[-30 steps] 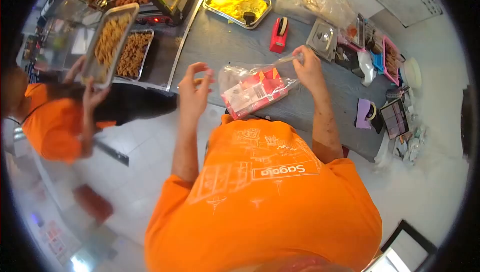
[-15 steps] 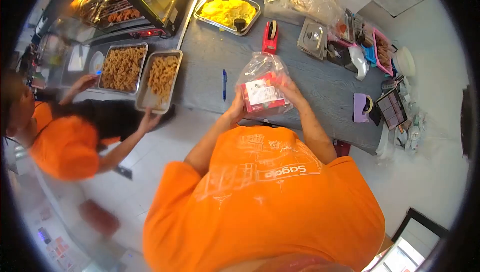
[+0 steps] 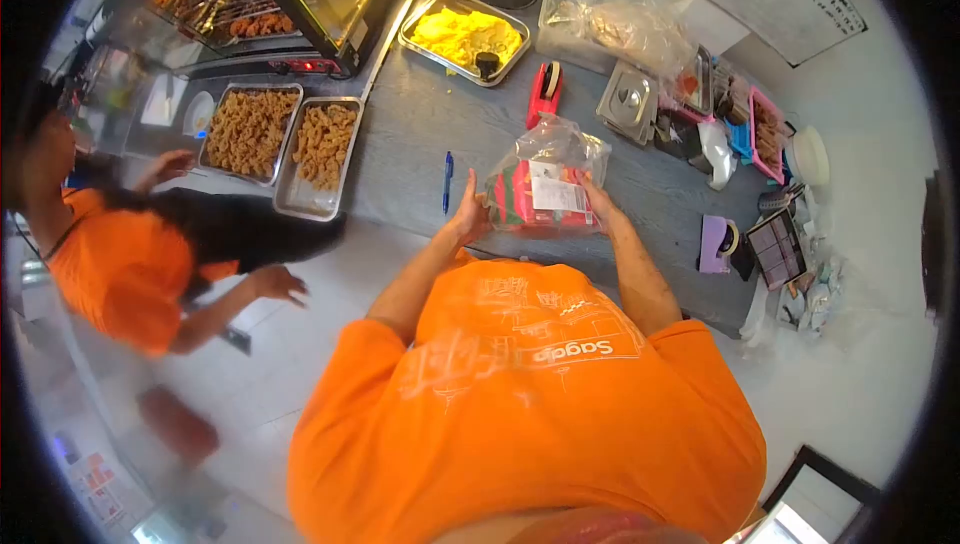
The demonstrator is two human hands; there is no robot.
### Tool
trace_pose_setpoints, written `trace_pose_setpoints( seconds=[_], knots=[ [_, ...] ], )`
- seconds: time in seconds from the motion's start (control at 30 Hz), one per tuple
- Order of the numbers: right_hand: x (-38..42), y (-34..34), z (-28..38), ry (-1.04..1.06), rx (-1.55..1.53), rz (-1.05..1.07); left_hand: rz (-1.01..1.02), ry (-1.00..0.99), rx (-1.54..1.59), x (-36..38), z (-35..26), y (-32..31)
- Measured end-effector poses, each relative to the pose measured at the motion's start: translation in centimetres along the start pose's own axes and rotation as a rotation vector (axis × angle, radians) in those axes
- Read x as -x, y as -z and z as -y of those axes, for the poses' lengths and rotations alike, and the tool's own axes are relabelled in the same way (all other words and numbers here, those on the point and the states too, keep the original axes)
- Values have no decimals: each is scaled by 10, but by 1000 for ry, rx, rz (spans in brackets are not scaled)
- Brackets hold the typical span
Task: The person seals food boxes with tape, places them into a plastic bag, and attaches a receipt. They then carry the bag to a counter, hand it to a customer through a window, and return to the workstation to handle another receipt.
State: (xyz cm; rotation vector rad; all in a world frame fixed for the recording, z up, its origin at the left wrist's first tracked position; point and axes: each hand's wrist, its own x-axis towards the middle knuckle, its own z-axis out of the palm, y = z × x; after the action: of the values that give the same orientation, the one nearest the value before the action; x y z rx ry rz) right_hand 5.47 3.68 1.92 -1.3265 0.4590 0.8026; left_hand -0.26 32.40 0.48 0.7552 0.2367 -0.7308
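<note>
A clear plastic bag (image 3: 560, 154) with red and green packages and a white printed label lies at the front edge of the grey counter. My left hand (image 3: 470, 212) is at its left side, fingers pressed against it. On the right side my right hand (image 3: 600, 202) grips the bag near the label. A blue pen (image 3: 447, 182) rests on the counter left of the bag. Just behind the bag stands a red tape dispenser (image 3: 544, 92).
Trays of fried pieces (image 3: 250, 132) (image 3: 322, 154) and a tray of yellow food (image 3: 465, 36) sit left and back. A co-worker (image 3: 120, 264) stands left. Metal lid (image 3: 627, 96), pink basket (image 3: 768, 134) and purple dispenser (image 3: 716, 244) are right.
The bag has shifted slightly right, and more of its red and green contents show. The co-worker's nearer hand has come off the smaller fried-food tray and moved down.
</note>
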Motion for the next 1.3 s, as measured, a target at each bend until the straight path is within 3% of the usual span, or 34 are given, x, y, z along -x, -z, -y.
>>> trace_pose_setpoints(
  seconds=[0.07, 0.2, 0.3, 0.37, 0.43, 0.5, 0.67, 0.73, 0.8, 0.87, 0.9, 0.97, 1.03, 1.13, 1.2, 1.3],
  knots=[
    [3, 6, 4, -47, 6, 66, 14, 146, 182, 6, -11, -19],
    [-4, 18, 3, -26, 30, 65, 64, 195, 223, 1, -13, -40],
    [-22, 32, -1, -36, -32, 52, -39, 103, 91, -8, -3, -49],
    [-23, 35, -2, -77, -79, 57, -56, -160, -21, -25, 13, -28],
    [-7, 17, 1, 101, -58, -156, -129, -199, -129, -36, 16, -7],
    [-10, 18, -8, 137, -81, -166, -214, -236, -224, -38, 18, 9],
    [2, 3, 1, 202, -21, -289, -78, -88, 190, -25, 4, 3],
    [12, -8, 16, 98, -193, -214, -138, -110, 215, -36, 14, 8],
    [-17, 14, 0, 119, -114, -226, -194, -127, 236, -43, 16, 13],
    [-36, 42, -18, 144, -32, -241, -74, -141, 422, -43, 6, 12],
    [-42, 53, -22, 114, 10, -314, -72, -141, 425, -39, -3, 7],
    [-44, 57, -23, 80, 61, -384, -120, -144, -286, -25, -24, -6],
    [-34, 52, -18, 192, -122, -266, -66, -63, -185, -16, -34, -1],
    [-15, 29, 1, 177, -204, -175, 48, 10, -11, -16, -27, 22],
    [-26, 35, -5, 122, -175, -258, 102, 6, 71, -23, -18, 34],
    [-31, 40, -10, 66, -144, -354, 16, 107, 62, -33, -13, 42]
  ],
)
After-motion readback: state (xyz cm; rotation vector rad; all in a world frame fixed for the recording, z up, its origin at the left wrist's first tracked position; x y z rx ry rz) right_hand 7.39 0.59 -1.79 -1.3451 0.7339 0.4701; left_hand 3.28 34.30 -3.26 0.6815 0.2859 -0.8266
